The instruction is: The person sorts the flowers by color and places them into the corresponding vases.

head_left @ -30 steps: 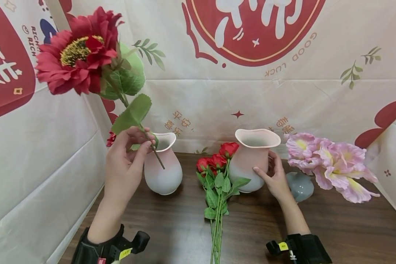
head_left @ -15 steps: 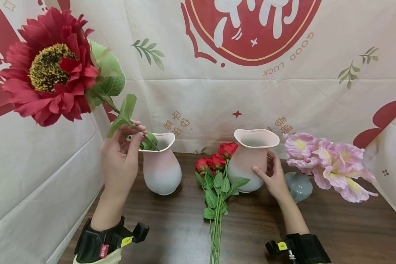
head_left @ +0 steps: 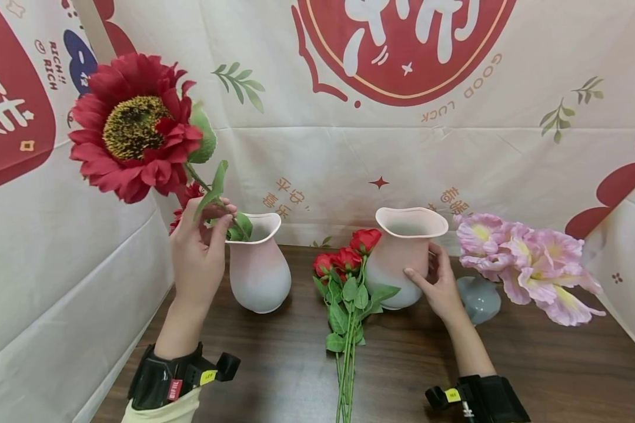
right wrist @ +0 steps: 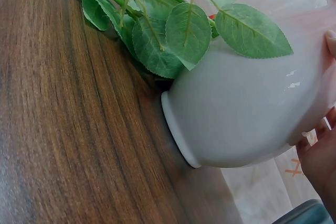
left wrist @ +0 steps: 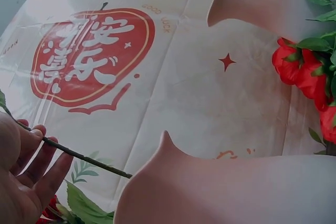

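Observation:
My left hand (head_left: 198, 252) pinches the thin stem (left wrist: 86, 158) of a large red sunflower (head_left: 134, 129) between thumb and fingers. The bloom stands high at the left, and the stem's lower end meets the rim of the left pink-and-white vase (head_left: 261, 276); in the left wrist view that end goes out of sight at the lip. Green leaves (head_left: 240, 228) show at this vase's mouth. On the other side, my right hand (head_left: 440, 282) grips the right vase (head_left: 402, 258), thumb on the front and fingers round its right side. This vase stands upright on the table.
Red roses (head_left: 349, 255) with long green stems lie between the vases, their leaves overlapping the right vase. A small grey vase (head_left: 480, 299) and pink flowers (head_left: 529, 261) are at the right. More red petals (head_left: 177, 220) show behind my left hand. Printed cloth (head_left: 317, 153) hangs behind the table (head_left: 275, 364).
The sunflower swung left and towards the camera, then back right and lower. Its stem end has moved from in front of the left vase to the rim. My right hand stays on its vase.

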Demonstrator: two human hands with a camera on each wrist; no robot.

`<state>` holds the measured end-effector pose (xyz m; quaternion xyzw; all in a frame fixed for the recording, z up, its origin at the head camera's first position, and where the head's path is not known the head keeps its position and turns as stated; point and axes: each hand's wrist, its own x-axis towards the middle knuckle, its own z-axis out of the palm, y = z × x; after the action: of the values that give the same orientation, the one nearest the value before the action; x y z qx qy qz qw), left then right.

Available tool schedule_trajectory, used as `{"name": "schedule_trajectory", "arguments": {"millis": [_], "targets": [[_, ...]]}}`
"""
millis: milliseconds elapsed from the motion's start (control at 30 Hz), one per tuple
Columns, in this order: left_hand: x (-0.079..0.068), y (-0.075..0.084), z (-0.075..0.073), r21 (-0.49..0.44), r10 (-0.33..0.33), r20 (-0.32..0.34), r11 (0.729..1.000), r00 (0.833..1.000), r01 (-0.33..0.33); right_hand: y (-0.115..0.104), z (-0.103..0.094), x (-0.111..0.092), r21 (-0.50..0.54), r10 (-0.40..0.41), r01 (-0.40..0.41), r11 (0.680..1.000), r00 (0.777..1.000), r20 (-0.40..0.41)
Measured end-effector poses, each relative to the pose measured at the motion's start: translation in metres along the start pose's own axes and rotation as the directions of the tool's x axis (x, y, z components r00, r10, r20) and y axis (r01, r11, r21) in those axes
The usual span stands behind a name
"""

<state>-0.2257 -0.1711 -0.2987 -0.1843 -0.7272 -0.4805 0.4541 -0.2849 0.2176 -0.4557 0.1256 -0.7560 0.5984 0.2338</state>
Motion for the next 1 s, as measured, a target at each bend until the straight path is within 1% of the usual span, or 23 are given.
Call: {"name": "schedule_trajectory", "arguments": {"millis": [100,233,333,400,500,633,733,767,900,1000], "targets": [[-0.001,-0.005,0.001,0.019,-0.016,0.019,1.000,1.000,0.016,0.000,0.000,0.000,0.004,-0.001,0.001,1.000,1.000,-0.001],[-0.004,-0.012,0.001,0.096,-0.055,0.051,0.994,0.997,0.050,0.000,0.000,0.000,0.005,-0.002,0.002,1.000,1.000,0.000],[-0.007,-0.016,0.000,0.164,-0.096,0.082,0.983,0.992,0.082,0.000,0.000,0.000,0.012,-0.003,0.003,1.000,1.000,0.002],[-0.011,-0.019,-0.001,0.185,-0.128,0.095,0.977,0.987,0.109,0.000,0.000,0.000,0.019,-0.003,0.002,1.000,1.000,0.004],[-0.021,-0.020,-0.003,0.233,-0.183,0.110,0.960,0.977,0.154,0.000,0.000,0.000,0.027,-0.004,0.004,1.000,1.000,0.007],[-0.036,-0.020,-0.007,0.302,-0.254,0.131,0.931,0.958,0.205,0.000,0.001,0.000,0.030,-0.005,0.005,1.000,1.000,0.008],[-0.047,-0.022,-0.010,0.287,-0.284,0.131,0.928,0.950,0.238,0.000,0.001,0.000,0.033,-0.008,0.008,0.999,1.000,0.007],[-0.050,-0.023,-0.010,0.269,-0.287,0.128,0.931,0.949,0.245,0.000,0.001,0.001,0.033,-0.009,0.009,0.999,1.000,0.006],[-0.060,-0.028,-0.012,0.162,-0.291,0.118,0.949,0.950,0.271,0.001,0.001,0.000,0.033,-0.009,0.009,0.999,1.000,-0.001],[-0.065,-0.029,-0.013,0.096,-0.304,0.108,0.951,0.947,0.294,0.003,0.001,0.001,0.032,-0.008,0.008,0.999,1.000,0.000]]}}
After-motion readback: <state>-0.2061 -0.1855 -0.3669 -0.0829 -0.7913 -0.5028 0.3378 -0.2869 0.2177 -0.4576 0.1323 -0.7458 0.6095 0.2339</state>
